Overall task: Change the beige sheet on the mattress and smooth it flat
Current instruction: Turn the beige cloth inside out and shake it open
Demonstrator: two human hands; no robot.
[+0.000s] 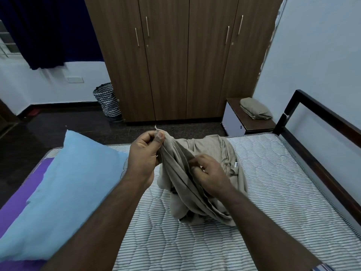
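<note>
The soft, crumpled beige cotton sheet (203,173) lies bunched in a heap near the middle of the bare, white quilted mattress with thin dark stripes (273,182), so none of it is spread yet. My left hand (145,153) pinches one corner of it between thumb and curled fingers and lifts it clear of the heap. My right hand (210,174) sits lower in the folds, its fingers curled into the cloth as if feeling along the hem.

I judge I am at the sorting-out step: finding the corners and edges before opening the sheet. The next move calls for my right hand to find a second corner, then both hands to draw apart and shake the cloth open across the mattress.

A small white tag (236,164) shows on the sheet just beyond my right hand; its print is too small to read.

A light blue pillow (64,188) rests on the mattress beside my left arm, and a folded beige cloth (255,108) lies on the dark-topped bedside cabinet (242,122).
</note>
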